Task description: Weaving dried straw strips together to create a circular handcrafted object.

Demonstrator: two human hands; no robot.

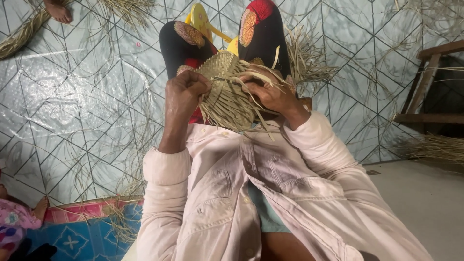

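Woven mat piece (227, 94) held over lap, between both hands. Left hand (186, 92) fisted on mat's left edge. Right hand (270, 94) at upper right edge, fingers pinching loose strip (261, 76). Strips trail down toward shirt (232, 193). Both hands touching mat.

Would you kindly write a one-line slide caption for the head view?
Left hand and right hand grip a woven straw piece over patterned knees, loose straw scattered on the floor.
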